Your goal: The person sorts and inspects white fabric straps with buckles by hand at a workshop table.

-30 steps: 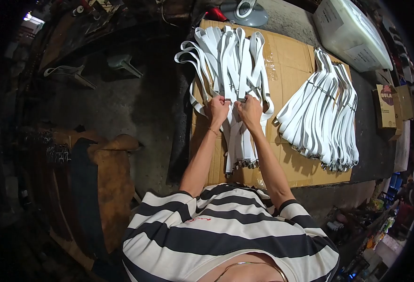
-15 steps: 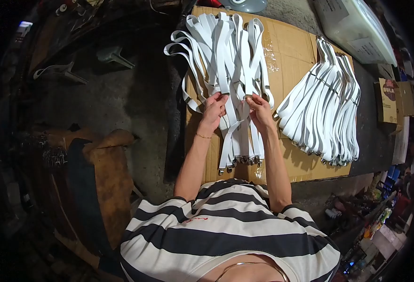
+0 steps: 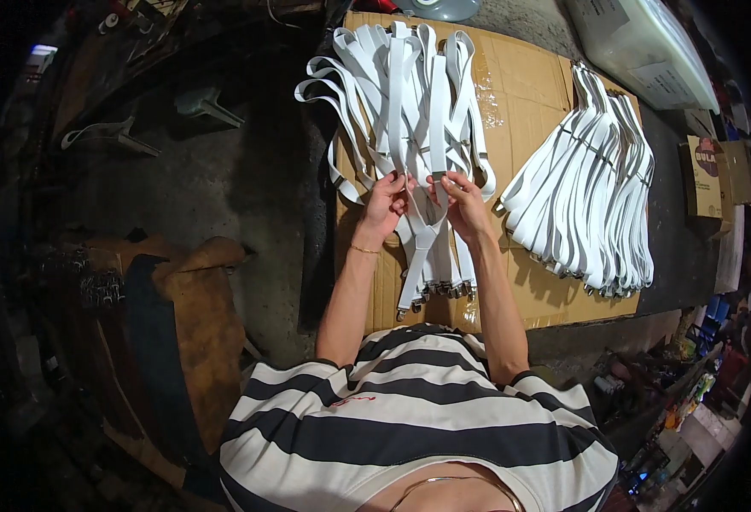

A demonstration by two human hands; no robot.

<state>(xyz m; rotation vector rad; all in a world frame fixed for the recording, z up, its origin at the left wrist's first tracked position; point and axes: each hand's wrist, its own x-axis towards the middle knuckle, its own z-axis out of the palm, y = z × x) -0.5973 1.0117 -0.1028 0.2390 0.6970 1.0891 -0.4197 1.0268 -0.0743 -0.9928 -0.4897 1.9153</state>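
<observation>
White elastic suspenders [image 3: 371, 64] with metal clips lie in a loose pile in front of me, their straps looping toward the far edge. My left hand [image 3: 384, 203] is closed, its thumb and fingers pinching one strap beside a Y-shaped join. Beside it, my right hand [image 3: 465, 203] grips a second strap of the same suspenders at a dark metal slide [image 3: 439, 177]. Both straps run away from me over the pile. Below my hands, metal clips [image 3: 442, 288] gather at the near end. The fingertips partly hide the held spots.
Flattened cardboard [image 3: 521, 94] covers the table under the pile. To the right lies a fanned stack of white suspenders [image 3: 593, 179]. A translucent plastic bin [image 3: 644, 51] stands at the far right, with a printed cardboard box [image 3: 705, 179] nearer. Brown hide-like sheets [image 3: 205, 333] hang at left.
My right hand has shifted slightly left, and its strap now lies straighter, with the metal slide showing at the fingertips. My left hand stays nearly in place on its strap.
</observation>
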